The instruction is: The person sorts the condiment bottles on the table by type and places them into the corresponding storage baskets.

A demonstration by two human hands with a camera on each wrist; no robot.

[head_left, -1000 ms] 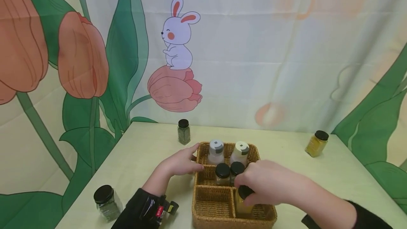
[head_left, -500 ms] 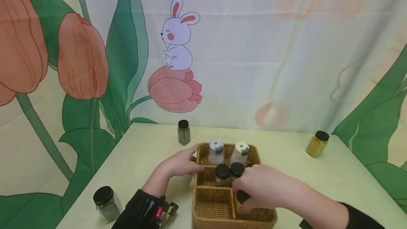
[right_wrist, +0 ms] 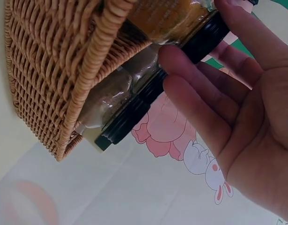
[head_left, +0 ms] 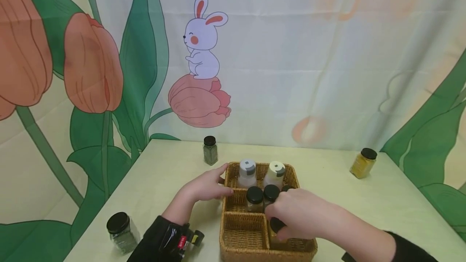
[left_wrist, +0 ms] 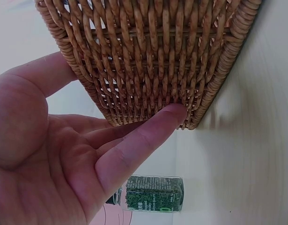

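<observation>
A woven basket (head_left: 244, 250) with compartments stands on the table. My left hand (head_left: 205, 185) holds its left side, thumb over the rim and fingers along the outer wall (left_wrist: 148, 51). My right hand (head_left: 300, 213) pinches the black lid (head_left: 277, 225) of a glass spice jar (right_wrist: 165, 16) with yellow-brown contents in the front right compartment. Thumb and fingertips sit on opposite sides of that lid. In the middle row stand black-lidded jars (head_left: 255, 199), one partly hidden by my right hand. Two white-capped shakers (head_left: 247, 173) occupy the back compartment.
A small jar of green herbs (head_left: 210, 151) stands behind the basket's left corner. At the back right is a jar of yellow spice (head_left: 363, 163); a larger green-herb jar (head_left: 123, 233) is at the front left. A printed curtain (head_left: 269, 60) hangs behind the table.
Since a second ago, my right hand and the lid it pinches have shifted slightly toward me, uncovering another black lid behind the hand. My left hand stays in place on the basket.
</observation>
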